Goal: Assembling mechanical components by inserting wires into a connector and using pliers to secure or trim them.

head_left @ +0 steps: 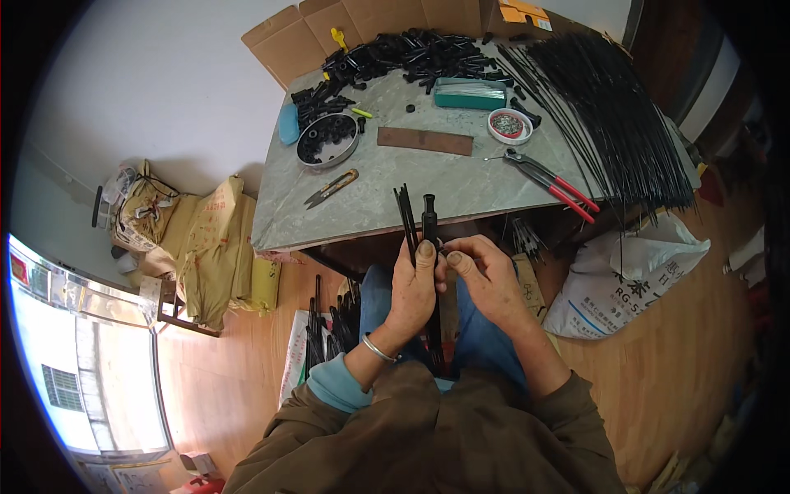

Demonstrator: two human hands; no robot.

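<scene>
My left hand is wrapped round a bundle of thin black rods and a thicker black tubular piece with a stepped top, both held upright just off the table's front edge. The thumb presses on the tubular piece, and the dark shafts run down between my knees. Close beside it, my right hand has thumb and forefinger pinched together at the side of the tubular piece. What sits in that pinch is too small to make out.
On the grey table are snips, red-handled pliers, a round tin of black caps, a brown metal bar, a green box of thin wires and long black rods. A white sack stands at right.
</scene>
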